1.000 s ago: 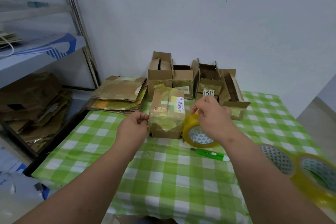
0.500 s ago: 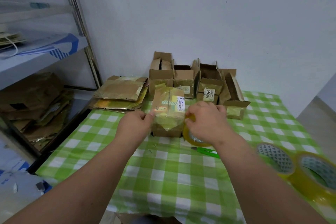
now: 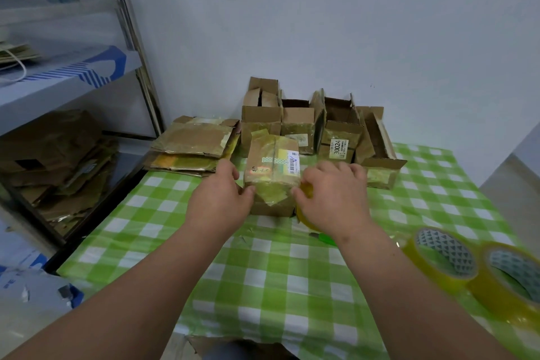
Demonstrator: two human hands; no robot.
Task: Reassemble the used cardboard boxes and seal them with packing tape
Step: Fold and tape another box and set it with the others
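Cardboard box (image 3: pixel 273 175) being pinched at its left edge by left hand (image 3: pixel 220 199). Being gripped in right hand (image 3: pixel 333 199), fingers curled: yellow tape roll (image 3: pixel 304 215), touching box's right side.

Matt cardboard box (image 3: pixel 271 181) under glossy tape; shiny metal shelf post (image 3: pixel 133 47).
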